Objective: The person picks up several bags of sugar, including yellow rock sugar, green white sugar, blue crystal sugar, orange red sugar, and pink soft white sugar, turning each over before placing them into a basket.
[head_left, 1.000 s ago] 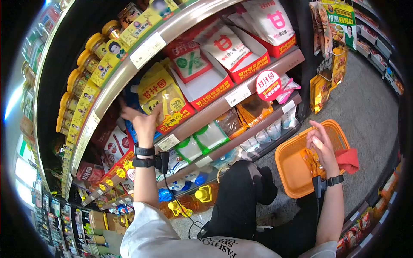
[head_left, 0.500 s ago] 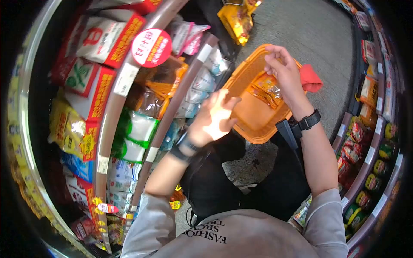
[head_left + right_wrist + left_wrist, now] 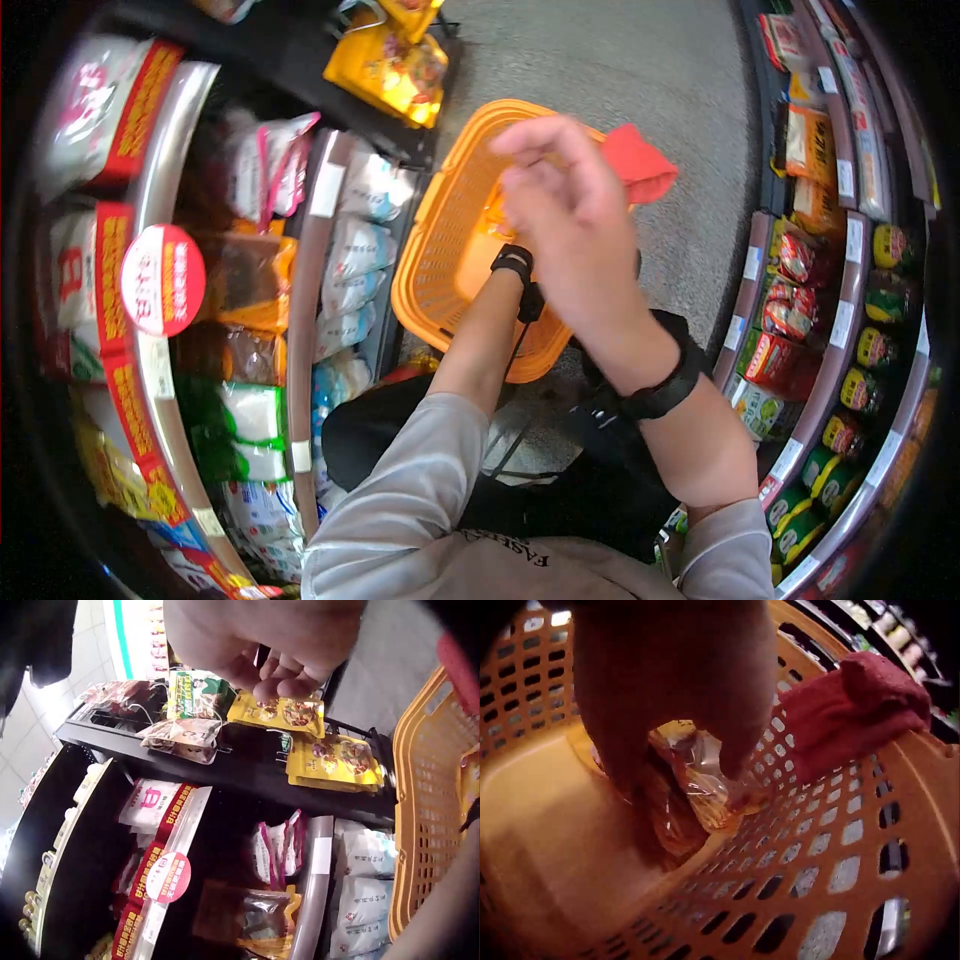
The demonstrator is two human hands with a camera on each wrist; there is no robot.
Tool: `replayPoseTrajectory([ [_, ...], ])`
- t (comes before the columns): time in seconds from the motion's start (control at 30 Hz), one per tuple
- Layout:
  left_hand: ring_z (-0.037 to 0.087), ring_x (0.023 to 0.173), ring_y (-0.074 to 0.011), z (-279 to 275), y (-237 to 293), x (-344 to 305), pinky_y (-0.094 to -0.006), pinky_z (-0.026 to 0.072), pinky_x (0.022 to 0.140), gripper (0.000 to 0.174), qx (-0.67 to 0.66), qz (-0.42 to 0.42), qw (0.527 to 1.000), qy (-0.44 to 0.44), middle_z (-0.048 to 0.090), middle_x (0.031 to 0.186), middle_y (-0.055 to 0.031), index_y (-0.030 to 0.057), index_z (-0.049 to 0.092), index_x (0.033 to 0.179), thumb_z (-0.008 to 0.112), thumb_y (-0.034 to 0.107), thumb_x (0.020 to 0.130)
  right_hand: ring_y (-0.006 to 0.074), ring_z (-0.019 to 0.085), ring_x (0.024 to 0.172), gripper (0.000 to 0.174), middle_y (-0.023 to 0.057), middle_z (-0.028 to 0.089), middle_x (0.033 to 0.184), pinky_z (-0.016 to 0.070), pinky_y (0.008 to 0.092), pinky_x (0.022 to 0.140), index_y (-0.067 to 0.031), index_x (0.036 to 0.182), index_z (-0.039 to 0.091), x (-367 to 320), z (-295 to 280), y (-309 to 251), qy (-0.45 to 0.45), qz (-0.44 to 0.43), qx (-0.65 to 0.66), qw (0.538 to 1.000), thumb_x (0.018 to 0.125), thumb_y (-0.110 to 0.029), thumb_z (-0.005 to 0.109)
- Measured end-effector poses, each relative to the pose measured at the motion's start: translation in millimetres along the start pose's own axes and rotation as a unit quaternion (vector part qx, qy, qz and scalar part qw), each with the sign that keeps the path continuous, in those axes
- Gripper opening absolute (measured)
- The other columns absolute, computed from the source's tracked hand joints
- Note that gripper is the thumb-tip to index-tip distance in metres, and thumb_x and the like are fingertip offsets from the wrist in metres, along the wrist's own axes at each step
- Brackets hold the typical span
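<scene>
Reaching forward and down into the orange basket with the left hand, forearm extended, fingers pointing downward on either side of the crinkled clear packet lying on the basket floor by the wall. Touching the packet at the fingertips; cannot tell whether gripping it. Holding the right hand raised above the basket, wrist bent, fingers loosely curled, grasping nothing. Working with hands apart, right above left. Crouching beside a shelf of bagged goods, red cloth draped over the basket rim.
</scene>
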State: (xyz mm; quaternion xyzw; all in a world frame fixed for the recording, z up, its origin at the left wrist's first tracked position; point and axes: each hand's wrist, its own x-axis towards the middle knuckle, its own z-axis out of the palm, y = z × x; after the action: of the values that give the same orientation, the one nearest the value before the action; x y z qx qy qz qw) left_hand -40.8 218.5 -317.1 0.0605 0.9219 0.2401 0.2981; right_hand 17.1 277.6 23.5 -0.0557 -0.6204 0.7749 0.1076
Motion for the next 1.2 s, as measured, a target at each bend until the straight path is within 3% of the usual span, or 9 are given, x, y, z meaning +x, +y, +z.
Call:
replayPoseTrajectory([
  [0.27,0.058,0.113,-0.0314,15.5,11.7,15.0,-0.0396,0.0483,0.095,0.052,-0.112,-0.052,0.989,0.078,0.057,0.123,-0.0216,0.0006,0.046,0.126,0.063,0.027,0.085,-0.0003,0.041,0.073,0.016,-0.0029,0.041,0.096,0.0319,0.017,0.064,-0.0064,0.102,0.056,-0.7,3.8,7.3,-0.006,-0.041,-0.03,0.999,0.089,0.002,0.056],
  [0.43,0.06,0.108,-0.0295,4.3,16.6,10.7,-0.039,0.0505,0.091,0.043,-0.283,-0.039,0.948,0.14,0.059,0.119,-0.0192,0.0008,0.049,0.121,0.062,0.022,0.086,0.0146,0.055,0.068,0.019,0.008,0.047,0.094,0.0449,0.0279,0.062,-0.0047,0.098,0.056,-3.7,5.6,7.6,-0.005,-0.046,-0.095,0.994,0.081,0.001,0.061],
  [0.57,0.062,0.105,-0.0279,-28.1,26.5,-10.1,-0.0384,0.0524,0.088,0.037,-0.487,0.016,0.855,0.175,0.061,0.115,-0.0172,0.001,0.051,0.117,0.062,0.019,0.087,0.0195,0.059,0.073,0.027,0.0103,0.047,0.096,0.0489,0.034,0.07,-0.0059,0.104,0.054,1.6,2.5,25.3,0.006,-0.084,-0.149,0.985,0.08,-0.001,0.063],
  [0.7,0.064,0.101,-0.0264,-78.3,20.5,-51.9,-0.0379,0.0542,0.085,0.03,-0.692,0.134,0.695,0.142,0.063,0.112,-0.0153,0.0012,0.052,0.112,0.061,0.016,0.088,0.0227,0.06,0.076,0.039,0.0135,0.046,0.103,0.0495,0.0363,0.074,-0.0072,0.113,0.049,6.6,18.5,43.6,0.002,-0.055,-0.153,0.987,0.078,-0.001,0.065],
  [0.77,0.065,0.1,-0.0256,-104.3,7.6,-78.2,-0.0377,0.0551,0.084,0.027,-0.737,0.172,0.644,0.115,0.064,0.111,-0.0143,0.0013,0.053,0.11,0.061,0.014,0.088,0.025,0.058,0.097,0.044,0.0138,0.046,0.109,0.0505,0.0359,0.079,-0.0079,0.119,0.048,1.7,23.5,39.3,-0.01,-0.04,-0.201,0.979,0.078,-0.001,0.064],
  [0.9,0.063,0.085,-0.012,-189.7,47.2,-184.5,-0.029,0.0541,0.069,0.009,-0.663,0.036,0.717,0.211,0.065,0.093,-0.002,0.0103,0.059,0.095,0.06,0.003,0.089,0.0402,0.048,0.122,0.062,0.0228,0.041,0.128,0.0402,0.0451,0.102,-0.0064,0.134,0.038,6.9,17.0,33.2,0.022,-0.083,-0.325,0.942,0.08,-0.012,0.067],
  [1.03,0.064,0.096,-0.0185,-249.8,12.8,-243.8,-0.034,0.0538,0.085,0.024,-0.646,0.172,0.729,0.145,0.065,0.106,-0.0072,0.0053,0.057,0.106,0.062,-0.003,0.084,0.0388,0.048,0.123,0.075,0.0264,0.045,0.131,0.0409,0.042,0.102,0.0012,0.139,0.033,12.1,15.0,45.5,0.064,-0.055,-0.366,0.927,0.082,-0.027,0.072],
  [1.13,0.059,0.113,-0.0224,-280.3,-4.9,-268.8,-0.0367,0.0428,0.103,0.045,-0.671,0.274,0.683,0.093,0.061,0.122,-0.0108,-0.0001,0.053,0.124,0.065,0.0,0.081,0.03,0.052,0.122,0.075,0.0216,0.053,0.13,0.0419,0.0397,0.102,0.0014,0.139,0.038,7.1,20.2,23.7,-0.112,0.171,-0.08,0.976,0.085,-0.039,0.071],
  [1.2,0.051,0.123,-0.0237,-291.6,-9.8,-272.4,-0.0385,0.0364,0.108,0.054,-0.657,0.295,0.683,0.118,0.057,0.127,-0.0119,-0.0002,0.047,0.131,0.067,0.011,0.081,0.019,0.058,0.113,0.056,0.0106,0.06,0.124,0.0454,0.0351,0.097,-0.0015,0.131,0.049,1.6,27.2,12.0,-0.245,0.172,0.096,0.949,0.09,-0.035,0.068],
])
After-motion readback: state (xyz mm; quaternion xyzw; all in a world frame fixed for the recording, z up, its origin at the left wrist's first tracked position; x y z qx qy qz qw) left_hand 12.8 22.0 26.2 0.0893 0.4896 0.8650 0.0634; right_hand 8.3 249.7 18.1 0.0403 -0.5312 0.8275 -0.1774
